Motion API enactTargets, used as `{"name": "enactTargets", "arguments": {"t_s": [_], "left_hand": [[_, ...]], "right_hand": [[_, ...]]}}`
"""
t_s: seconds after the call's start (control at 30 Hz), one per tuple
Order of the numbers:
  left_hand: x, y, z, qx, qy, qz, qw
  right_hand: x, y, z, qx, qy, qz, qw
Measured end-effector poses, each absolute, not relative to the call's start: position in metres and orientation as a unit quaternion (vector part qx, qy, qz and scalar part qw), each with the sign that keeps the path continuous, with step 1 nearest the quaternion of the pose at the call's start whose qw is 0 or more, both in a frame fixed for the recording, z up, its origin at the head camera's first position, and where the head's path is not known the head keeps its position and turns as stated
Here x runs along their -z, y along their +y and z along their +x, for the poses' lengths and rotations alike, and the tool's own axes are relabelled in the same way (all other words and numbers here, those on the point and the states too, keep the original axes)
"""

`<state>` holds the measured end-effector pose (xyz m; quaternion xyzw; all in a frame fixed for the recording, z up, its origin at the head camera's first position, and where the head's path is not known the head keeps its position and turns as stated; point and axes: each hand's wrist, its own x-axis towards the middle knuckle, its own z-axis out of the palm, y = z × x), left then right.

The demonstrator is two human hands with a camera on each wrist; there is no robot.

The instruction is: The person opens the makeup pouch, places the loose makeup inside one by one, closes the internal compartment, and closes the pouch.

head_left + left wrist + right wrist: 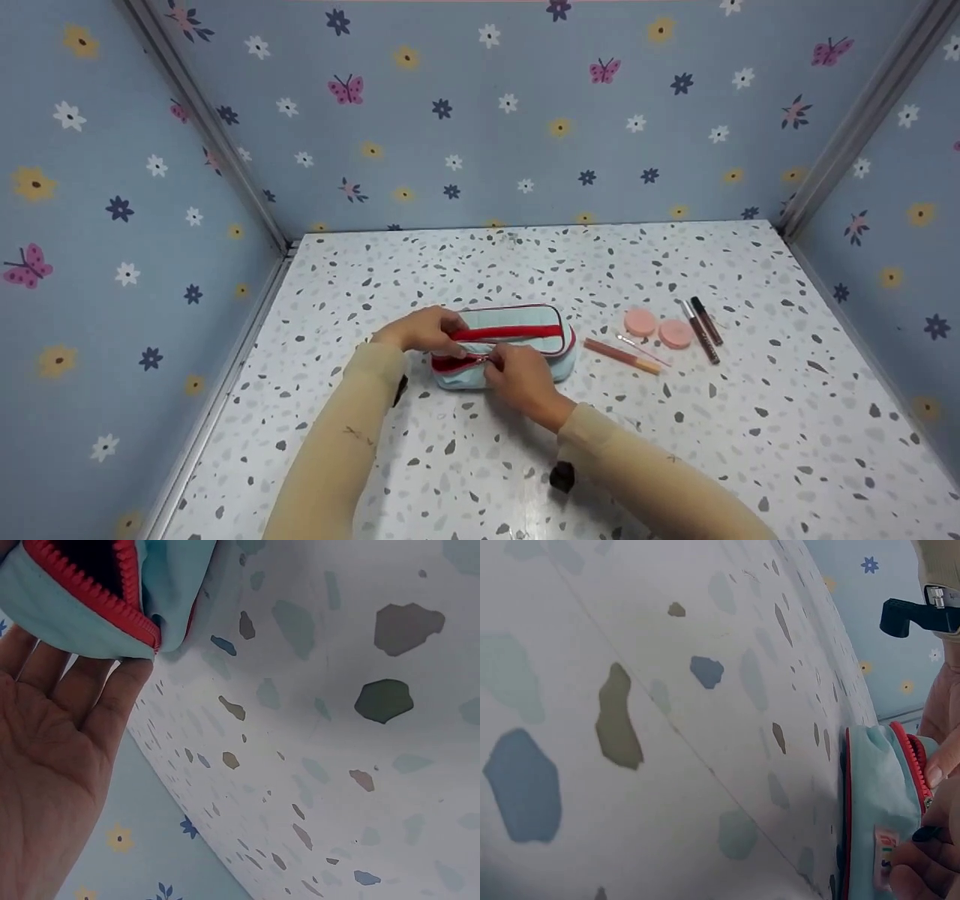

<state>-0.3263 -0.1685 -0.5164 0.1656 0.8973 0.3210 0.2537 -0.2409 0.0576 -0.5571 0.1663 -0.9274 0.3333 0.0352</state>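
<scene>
A light blue pouch (pixel 517 319) with red zip trim and a red strap (pixel 510 331) lies on the speckled table. My left hand (pixel 424 330) grips the pouch's left end, its fingers behind the fabric. Beside them the red zipper (pixel 112 619) is parted at that end, showing a dark inside in the left wrist view. My right hand (pixel 525 375) pinches the zipper's dark pull tab (pixel 927 833) at the pouch's front side. A small printed label (pixel 886 858) shows below the zipper in the right wrist view.
Right of the pouch lie brown and orange sticks (pixel 622 356), a thin pink brush (pixel 643 350), two round pink cases (pixel 640 322) and two slim brown tubes (pixel 701 334). Flower-patterned walls (pixel 510 135) enclose the table's back and sides.
</scene>
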Motion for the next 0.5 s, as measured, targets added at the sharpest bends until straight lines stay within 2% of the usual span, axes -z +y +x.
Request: {"name": "enactTargets", "arguments": {"t_s": [0.2, 0.5], "left_hand": [[0.518, -0.168, -0.325, -0.306, 0.904, 0.162, 0.25], [0.516, -0.167, -0.324, -0.313, 0.9, 0.17, 0.25]], "right_hand": [[0.554, 0.068, -0.242, -0.339, -0.927, 0.158, 0.015], [0.554, 0.08, -0.242, -0.341, -0.927, 0.151, 0.029]]}}
